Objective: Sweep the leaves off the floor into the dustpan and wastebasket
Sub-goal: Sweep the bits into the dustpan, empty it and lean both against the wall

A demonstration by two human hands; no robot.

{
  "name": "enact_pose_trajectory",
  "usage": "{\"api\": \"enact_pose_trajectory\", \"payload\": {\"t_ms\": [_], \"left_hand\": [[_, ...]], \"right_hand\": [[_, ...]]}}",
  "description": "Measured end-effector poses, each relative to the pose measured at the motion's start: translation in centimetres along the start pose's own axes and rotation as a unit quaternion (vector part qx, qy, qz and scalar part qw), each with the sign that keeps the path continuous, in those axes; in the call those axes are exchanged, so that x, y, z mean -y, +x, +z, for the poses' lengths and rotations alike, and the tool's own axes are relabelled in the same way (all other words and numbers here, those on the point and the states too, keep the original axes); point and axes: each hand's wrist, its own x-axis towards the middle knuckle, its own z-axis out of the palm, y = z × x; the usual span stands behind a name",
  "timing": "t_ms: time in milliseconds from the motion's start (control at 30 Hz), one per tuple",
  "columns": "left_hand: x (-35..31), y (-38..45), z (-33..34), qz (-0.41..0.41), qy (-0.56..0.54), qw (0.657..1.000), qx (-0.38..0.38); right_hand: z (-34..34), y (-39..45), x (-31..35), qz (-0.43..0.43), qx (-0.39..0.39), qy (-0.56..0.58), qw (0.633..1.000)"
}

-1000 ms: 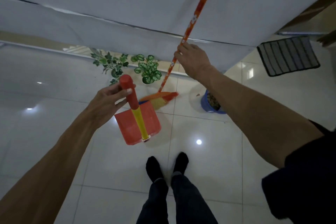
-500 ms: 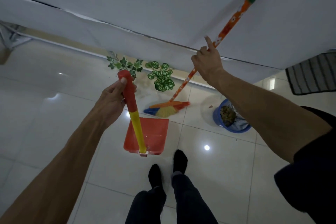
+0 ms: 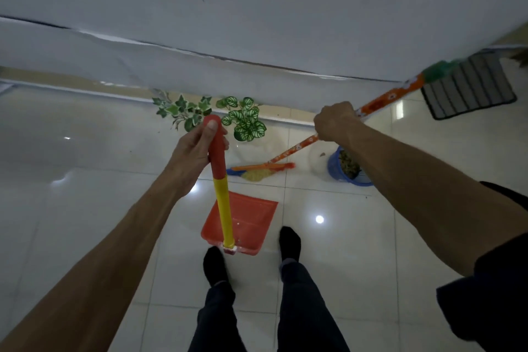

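My left hand [image 3: 194,151] grips the red top of the dustpan's red and yellow handle. The red dustpan [image 3: 251,217] rests on the floor in front of my feet. My right hand [image 3: 335,121] holds the orange flowered broom [image 3: 294,148] by its stick. The broom's bristle head lies on the tiles just beyond the dustpan's mouth. Green leaves [image 3: 245,120] lie against the wall behind the broom head. A blue wastebasket [image 3: 347,168] with brown debris inside stands right of the broom, partly behind my right forearm.
A white wall [image 3: 257,23] runs across the top, with a beige baseboard at floor level. A dark striped mat [image 3: 468,86] lies at the far right. My two feet in dark socks [image 3: 290,243] stand close behind the dustpan on the glossy white tiles.
The broom stick has tilted far to the right, and its head has slid a little right. My left hand has stood the dustpan handle more upright, pan set down near my feet.
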Motion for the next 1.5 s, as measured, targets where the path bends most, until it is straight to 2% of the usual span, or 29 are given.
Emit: {"api": "enact_pose_trajectory", "payload": {"t_ms": [133,233,333,467,533,633,800,1100,1300,1500], "left_hand": [[0.4,-1.0,-0.6,0.043,0.119,0.990,0.064],[1.0,-1.3,-0.6,0.086,0.263,0.952,0.132],[1.2,-2.2,0.7,0.116,0.341,0.912,0.196],[1.9,-2.8,2.4,0.123,0.409,0.863,0.270],[2.5,-2.6,3.0,0.124,0.424,0.844,0.304],[3.2,-2.2,3.9,0.135,0.458,0.814,0.332],[4.6,-1.3,4.3,0.115,0.489,0.783,0.367],[6.3,0.2,4.4,0.090,0.516,0.758,0.389],[6.7,0.2,4.9,0.106,0.504,0.776,0.364],[7.8,1.0,5.3,0.127,0.502,0.774,0.363]], "right_hand": [[3.9,-5.3,0.8,0.056,0.076,0.085,0.992],[6.0,-8.8,1.2,0.119,0.169,0.167,0.964],[8.5,-12.1,1.6,0.177,0.153,0.230,0.945],[11.3,-16.1,2.6,0.226,0.151,0.256,0.928],[12.6,-17.5,2.8,0.236,0.158,0.266,0.921],[15.3,-18.5,3.2,0.232,0.142,0.249,0.930],[19.6,-17.8,3.6,0.238,0.144,0.313,0.908],[22.4,-14.4,3.2,0.235,0.087,0.352,0.902],[22.6,-12.4,3.2,0.244,0.106,0.437,0.859],[21.7,-11.4,3.1,0.257,0.122,0.403,0.870]]}}
